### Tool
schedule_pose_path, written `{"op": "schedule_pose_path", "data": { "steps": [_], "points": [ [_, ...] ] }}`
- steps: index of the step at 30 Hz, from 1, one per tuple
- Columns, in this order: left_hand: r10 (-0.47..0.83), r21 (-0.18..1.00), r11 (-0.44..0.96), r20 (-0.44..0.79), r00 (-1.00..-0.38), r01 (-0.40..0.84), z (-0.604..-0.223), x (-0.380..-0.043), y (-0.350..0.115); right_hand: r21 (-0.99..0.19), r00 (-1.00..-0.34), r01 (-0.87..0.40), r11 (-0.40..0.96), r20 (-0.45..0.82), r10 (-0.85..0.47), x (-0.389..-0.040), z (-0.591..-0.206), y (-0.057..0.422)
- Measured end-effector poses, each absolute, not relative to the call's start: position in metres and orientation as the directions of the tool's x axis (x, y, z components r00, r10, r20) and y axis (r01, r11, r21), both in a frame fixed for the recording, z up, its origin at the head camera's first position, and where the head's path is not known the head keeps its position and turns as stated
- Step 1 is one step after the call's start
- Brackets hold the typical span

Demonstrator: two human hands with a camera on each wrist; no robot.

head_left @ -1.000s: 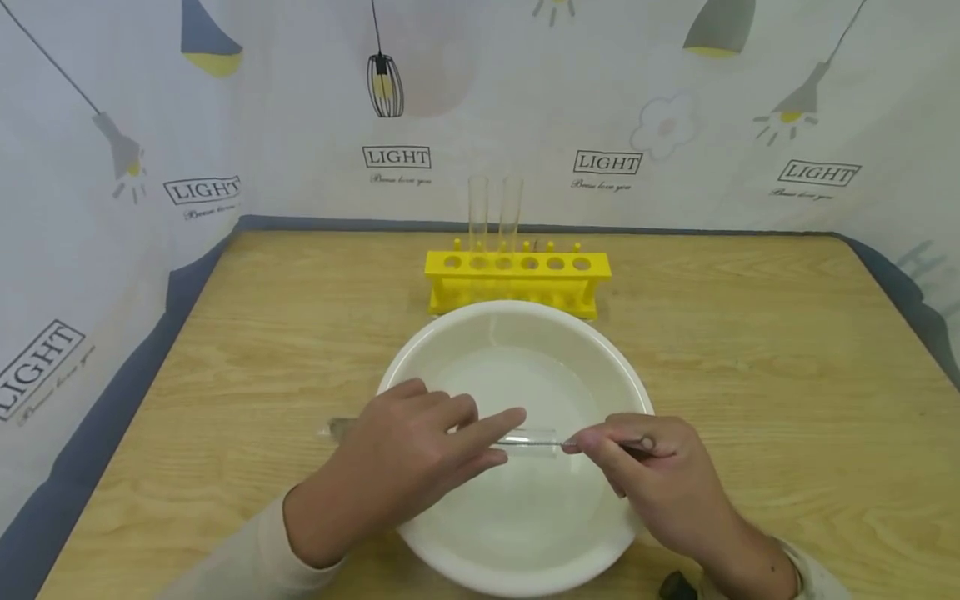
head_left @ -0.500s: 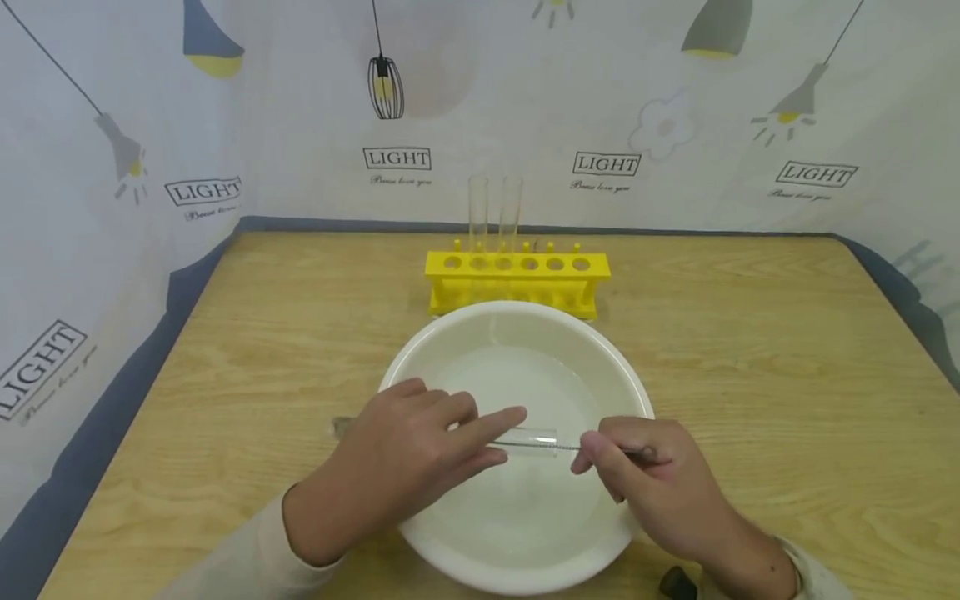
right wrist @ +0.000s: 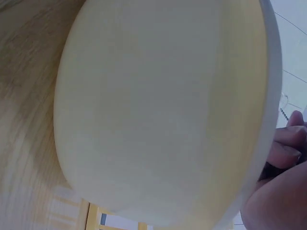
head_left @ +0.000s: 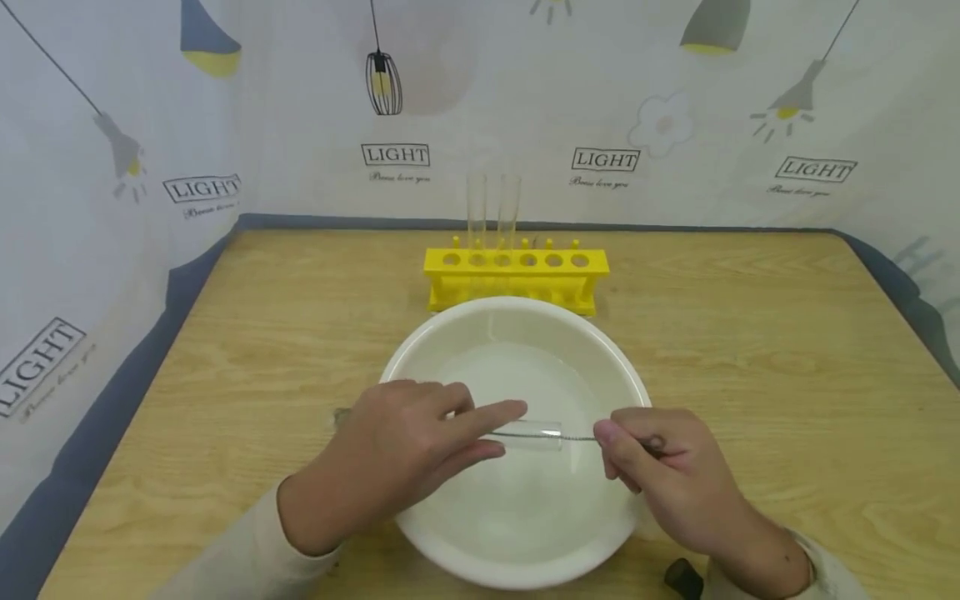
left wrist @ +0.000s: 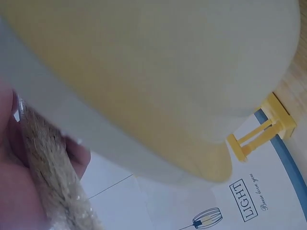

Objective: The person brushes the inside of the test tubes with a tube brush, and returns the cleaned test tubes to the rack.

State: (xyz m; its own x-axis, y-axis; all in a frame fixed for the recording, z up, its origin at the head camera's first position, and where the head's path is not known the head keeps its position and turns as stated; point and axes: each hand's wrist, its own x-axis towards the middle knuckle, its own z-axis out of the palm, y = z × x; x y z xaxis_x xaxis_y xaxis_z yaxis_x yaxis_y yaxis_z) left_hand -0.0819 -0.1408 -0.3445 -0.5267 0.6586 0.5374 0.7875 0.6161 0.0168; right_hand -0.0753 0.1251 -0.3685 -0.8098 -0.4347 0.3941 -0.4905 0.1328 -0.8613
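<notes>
My left hand (head_left: 401, 442) grips a clear glass test tube (head_left: 534, 435) held level above the white basin (head_left: 517, 575), its mouth facing right. A test tube brush runs inside the tube, and its pale bristles (left wrist: 53, 163) show beside the left palm in the left wrist view. Out of the tube's mouth comes the brush's twisted wire handle (head_left: 577, 438). My right hand (head_left: 675, 467) pinches that wire close to its looped end. In the right wrist view the basin's wall hides most of the work, leaving only some fingers (right wrist: 288, 143) visible.
Just behind the basin stands a yellow test tube rack (head_left: 517, 262) with two upright glass tubes (head_left: 507, 208) in it. A small dark cylinder (head_left: 684, 577) lies near the right forearm. Printed cloth (head_left: 510, 108) surrounds the wooden table (head_left: 750, 333).
My right hand has shifted right and slightly up, drawing more brush wire out of the tube's mouth. The left hand and tube stay nearly in place.
</notes>
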Motion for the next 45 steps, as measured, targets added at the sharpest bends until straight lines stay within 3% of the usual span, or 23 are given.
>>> {"op": "schedule_pose_path", "data": {
  "steps": [5,14,26,35,45],
  "points": [
    [0.653,0.030,0.625,0.529,-0.543,0.780,-0.343,-0.083,-0.145,-0.876,-0.804,-0.478,0.063,0.408,-0.433,-0.076,-0.370,0.123],
    [0.650,0.047,0.613,0.538,-0.537,0.789,-0.341,-0.085,-0.146,-0.878,-0.832,-0.463,0.124,0.382,-0.403,-0.076,-0.366,0.125],
    [0.652,0.023,0.621,0.539,-0.532,0.784,-0.336,-0.089,-0.151,-0.885,-0.840,-0.459,0.085,0.401,-0.365,-0.081,-0.362,0.134],
    [0.640,0.024,0.630,0.550,-0.537,0.776,-0.335,-0.090,-0.154,-0.911,-0.846,-0.412,0.009,0.379,-0.375,-0.084,-0.359,0.140],
    [0.634,0.046,0.624,0.554,-0.540,0.780,-0.334,-0.091,-0.156,-0.896,-0.825,-0.428,-0.122,0.442,-0.352,-0.089,-0.360,0.145]
  ]
}}
